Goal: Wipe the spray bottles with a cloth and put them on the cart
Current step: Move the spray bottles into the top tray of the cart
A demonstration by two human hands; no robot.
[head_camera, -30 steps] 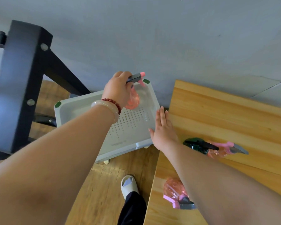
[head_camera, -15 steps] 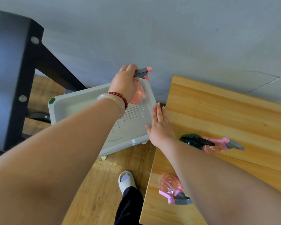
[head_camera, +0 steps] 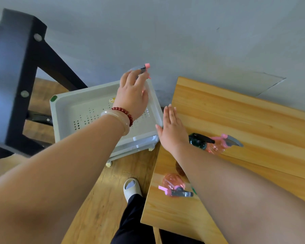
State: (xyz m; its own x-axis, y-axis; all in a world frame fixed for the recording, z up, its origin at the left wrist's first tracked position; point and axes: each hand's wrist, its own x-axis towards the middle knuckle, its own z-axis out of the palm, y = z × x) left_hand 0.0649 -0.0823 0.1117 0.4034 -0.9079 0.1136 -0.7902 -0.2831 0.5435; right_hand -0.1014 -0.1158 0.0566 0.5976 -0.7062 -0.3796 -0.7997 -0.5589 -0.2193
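My left hand [head_camera: 132, 95] reaches over the white cart tray [head_camera: 67, 110] and holds a pink spray bottle [head_camera: 144, 67] by its grey head. The bottle stands upright in the tray's far right corner, and my hand hides most of its body. My right hand [head_camera: 173, 129] lies flat and open on the left corner of the wooden table [head_camera: 245, 120], holding nothing. On the table lie a dark green spray bottle [head_camera: 197, 140], a pink one [head_camera: 217, 147] right beside it, and another pink one [head_camera: 173, 183] near the table's left edge. I see no cloth.
A black metal frame [head_camera: 16, 76] rises left of the cart. The grey wall runs close behind cart and table. My foot in a white slipper [head_camera: 132, 189] stands on the wooden floor between them. The cart's tray holds nothing but the one bottle.
My left hand has carried the pink bottle further into the tray's far right corner and lowered it. The right hand stays flat on the table corner.
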